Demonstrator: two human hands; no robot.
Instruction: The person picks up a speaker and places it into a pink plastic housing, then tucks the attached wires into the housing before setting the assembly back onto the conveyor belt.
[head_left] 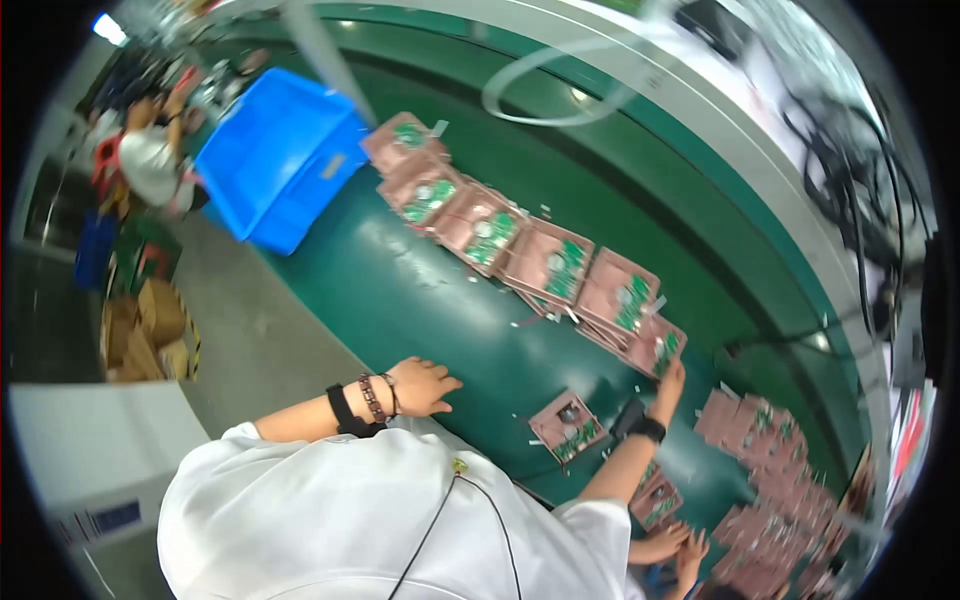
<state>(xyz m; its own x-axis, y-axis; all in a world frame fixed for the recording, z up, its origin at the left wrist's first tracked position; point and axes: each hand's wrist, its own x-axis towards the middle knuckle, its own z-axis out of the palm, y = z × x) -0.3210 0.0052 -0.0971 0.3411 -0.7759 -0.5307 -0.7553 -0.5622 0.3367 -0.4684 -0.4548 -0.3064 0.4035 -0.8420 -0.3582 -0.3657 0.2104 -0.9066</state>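
My left hand [423,387] rests over the near edge of the green bench, palm down with its fingers stretched out and nothing in them. My right hand [670,385] reaches forward to the nearest pink tray [640,352] of a row, its fingers at the tray's right corner and partly hidden. Green circuit boards [666,350] lie inside that tray. Farther along the row stand more pink trays [612,275] with boards, their rims overlapping. Between my arms sits a separate pink tray [548,425] holding boards and a dark round part.
A blue bin [290,205] stands at the far left end of the bench. Many pink trays [765,470] are piled at the right. Another person's hands [675,548] work close to my right elbow. Black cables [850,170] hang at the right; cardboard boxes [150,330] lie on the floor.
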